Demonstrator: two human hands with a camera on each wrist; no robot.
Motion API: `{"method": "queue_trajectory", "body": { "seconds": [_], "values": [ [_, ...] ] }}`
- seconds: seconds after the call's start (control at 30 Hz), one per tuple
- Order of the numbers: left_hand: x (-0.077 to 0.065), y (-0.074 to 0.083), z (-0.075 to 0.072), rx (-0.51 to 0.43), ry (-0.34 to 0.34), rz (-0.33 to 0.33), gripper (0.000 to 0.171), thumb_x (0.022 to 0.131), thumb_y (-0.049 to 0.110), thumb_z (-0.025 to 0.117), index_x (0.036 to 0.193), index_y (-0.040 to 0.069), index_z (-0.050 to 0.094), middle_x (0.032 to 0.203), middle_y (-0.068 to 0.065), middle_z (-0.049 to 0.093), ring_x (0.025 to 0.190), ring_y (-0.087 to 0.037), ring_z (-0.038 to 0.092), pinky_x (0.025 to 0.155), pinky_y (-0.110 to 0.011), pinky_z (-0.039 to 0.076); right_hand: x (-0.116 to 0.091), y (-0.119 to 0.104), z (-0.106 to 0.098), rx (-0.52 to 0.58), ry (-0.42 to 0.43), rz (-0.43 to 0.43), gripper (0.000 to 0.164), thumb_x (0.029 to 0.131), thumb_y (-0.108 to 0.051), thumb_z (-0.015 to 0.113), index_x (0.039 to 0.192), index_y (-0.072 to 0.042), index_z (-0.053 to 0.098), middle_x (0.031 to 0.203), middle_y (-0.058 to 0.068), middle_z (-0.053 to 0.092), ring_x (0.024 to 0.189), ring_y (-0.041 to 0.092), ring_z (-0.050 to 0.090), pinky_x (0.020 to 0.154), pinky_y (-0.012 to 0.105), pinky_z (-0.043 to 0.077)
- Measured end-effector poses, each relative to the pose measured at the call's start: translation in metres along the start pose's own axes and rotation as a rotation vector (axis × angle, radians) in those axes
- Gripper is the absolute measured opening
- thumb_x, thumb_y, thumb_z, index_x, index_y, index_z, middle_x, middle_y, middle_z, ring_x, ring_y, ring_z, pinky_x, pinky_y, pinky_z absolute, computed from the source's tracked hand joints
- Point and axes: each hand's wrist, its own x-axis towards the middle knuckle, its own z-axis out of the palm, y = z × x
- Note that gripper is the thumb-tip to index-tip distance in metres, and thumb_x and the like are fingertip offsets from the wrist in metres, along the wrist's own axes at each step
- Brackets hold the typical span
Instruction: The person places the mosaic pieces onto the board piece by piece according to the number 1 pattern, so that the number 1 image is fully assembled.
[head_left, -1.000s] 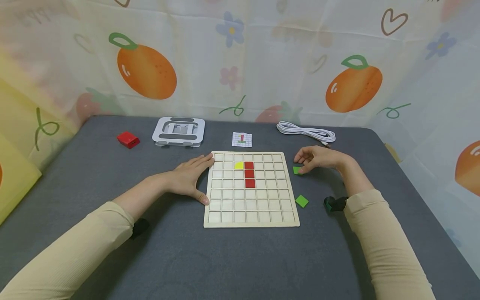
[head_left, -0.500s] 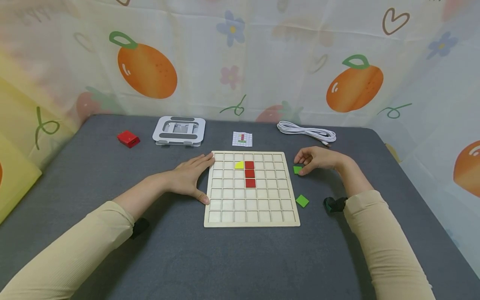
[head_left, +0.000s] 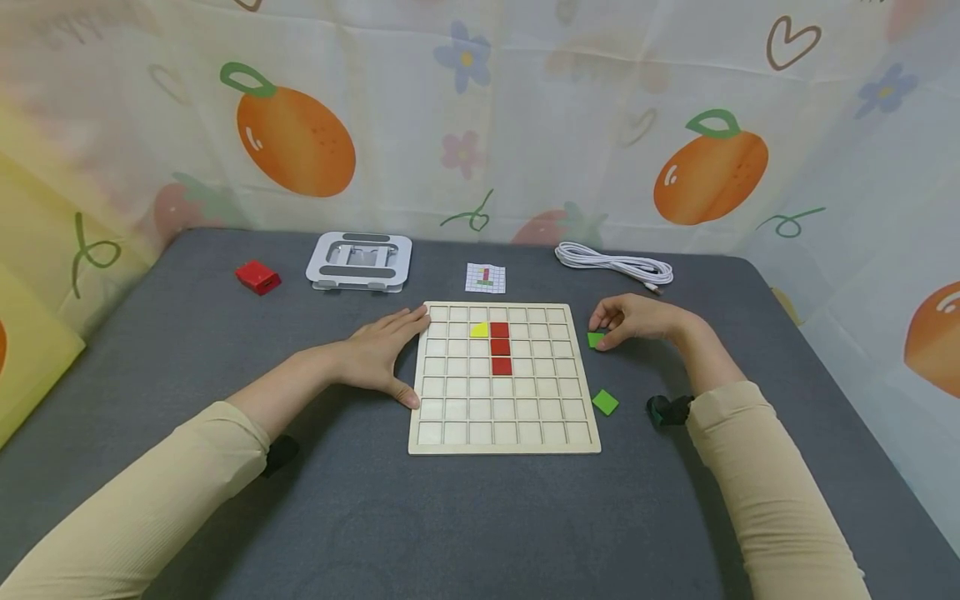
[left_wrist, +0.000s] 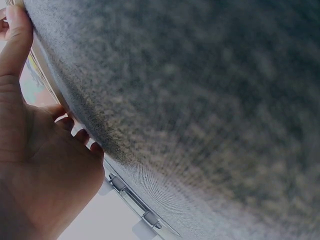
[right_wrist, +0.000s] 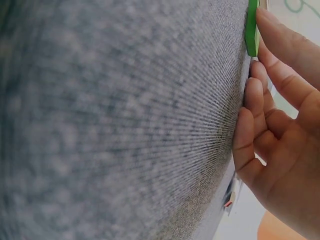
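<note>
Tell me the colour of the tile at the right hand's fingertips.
The tile is green; it shows best in the right wrist view.

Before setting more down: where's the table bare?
Bare: the table in front of the board, between left sleeve and right sleeve; also between left sleeve and the red block. Crowded: the board's left edge, at the left hand; its right, at the right hand and two green tiles; beyond, case, card and cable.

The left hand (head_left: pixel 377 352) spreads its thumb from its fingers, while the right hand (head_left: pixel 639 317) curls its fingers.
</note>
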Motion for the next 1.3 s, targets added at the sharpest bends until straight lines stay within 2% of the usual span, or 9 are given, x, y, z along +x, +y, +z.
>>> {"method": "queue_trajectory", "body": {
  "seconds": [0.37,0.7,0.83,1.1,1.3],
  "values": [
    [0.001,-0.001,0.0,0.001,-0.003,0.012,0.125,0.068,0.057,0.083,0.158,0.003,0.015,0.169,-0.013,0.006,0.155,-0.042,0.008,0.117,-0.069,0.016,-0.001,0.003,0.003,-0.042,0.044,0.002,0.027,0.084,-0.014,0.078,0.103,-0.001,0.064,0.09,0.003,0.06,0.083,0.016,0.049,0.074,0.027,0.043],
    [0.001,0.0,-0.001,-0.001,-0.007,0.01,0.125,0.068,0.057,0.083,0.158,0.003,0.015,0.169,-0.013,0.005,0.155,-0.042,0.008,0.117,-0.069,0.016,-0.001,-0.002,0.004,-0.085,0.083,-0.021,0.026,0.081,-0.013,0.08,0.096,-0.002,0.062,0.086,0.006,0.062,0.078,0.016,0.053,0.071,0.029,0.044],
    [0.001,0.0,-0.001,0.001,-0.006,0.012,0.125,0.068,0.057,0.083,0.158,0.003,0.015,0.169,-0.014,0.006,0.155,-0.043,0.009,0.117,-0.07,0.016,0.0,-0.004,0.004,-0.067,0.087,-0.038,0.026,0.081,-0.011,0.079,0.098,-0.001,0.063,0.085,0.006,0.064,0.077,0.015,0.055,0.071,0.028,0.045],
    [0.0,0.0,-0.001,0.003,-0.008,0.007,0.125,0.068,0.058,0.083,0.158,0.003,0.015,0.169,-0.013,0.006,0.155,-0.042,0.008,0.117,-0.07,0.016,-0.002,-0.01,0.004,-0.014,0.095,-0.054,0.022,0.089,-0.01,0.07,0.108,0.0,0.066,0.086,0.009,0.069,0.076,0.011,0.057,0.072,0.028,0.046],
    [0.0,0.0,-0.001,0.003,-0.008,0.007,0.125,0.069,0.058,0.083,0.158,0.004,0.014,0.169,-0.013,0.005,0.155,-0.042,0.008,0.117,-0.07,0.016,-0.001,-0.016,0.006,-0.02,0.151,-0.071,0.02,0.09,-0.012,0.069,0.108,-0.003,0.067,0.087,0.01,0.069,0.079,0.015,0.058,0.074,0.03,0.047]
  ]
}}
